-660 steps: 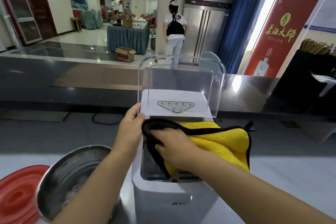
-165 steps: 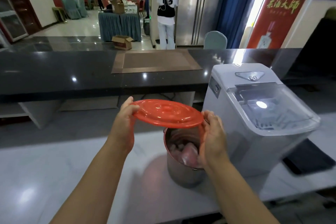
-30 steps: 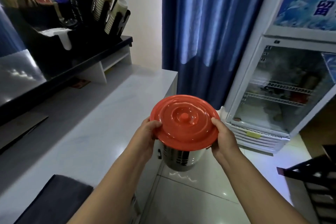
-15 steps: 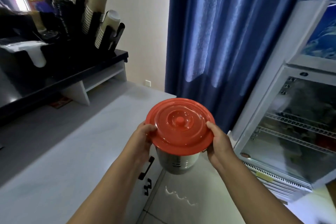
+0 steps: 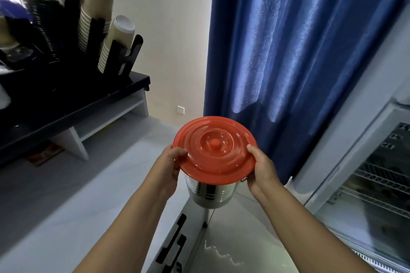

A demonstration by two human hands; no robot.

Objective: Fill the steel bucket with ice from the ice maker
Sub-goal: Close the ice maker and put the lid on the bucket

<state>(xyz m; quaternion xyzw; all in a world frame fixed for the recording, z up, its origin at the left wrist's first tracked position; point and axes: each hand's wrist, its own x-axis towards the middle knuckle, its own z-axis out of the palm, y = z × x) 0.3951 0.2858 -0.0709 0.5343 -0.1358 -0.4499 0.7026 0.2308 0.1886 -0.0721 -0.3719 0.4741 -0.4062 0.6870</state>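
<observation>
The steel bucket [image 5: 210, 194] is up in the air in front of me, past the end of the white counter [image 5: 66, 213]. A red ribbed lid [image 5: 214, 149] with a small centre knob covers its top, so the inside is hidden. My left hand [image 5: 170, 162] grips the bucket's left side with the thumb over the lid's rim. My right hand [image 5: 260, 167] grips the right side, thumb on the lid. The ice maker is out of view.
A black shelf [image 5: 73, 104] on the counter's left holds stacks of paper cups [image 5: 115, 42]. A blue curtain [image 5: 299, 51] hangs ahead. A glass-door fridge [image 5: 368, 184] stands on the right. Cabinet handles [image 5: 175, 241] and tiled floor [image 5: 239, 239] lie below.
I have carried the lidded bucket further along past the counter's end. The view has swung left, so the curtain is nearer and the fridge has slid to the right edge.
</observation>
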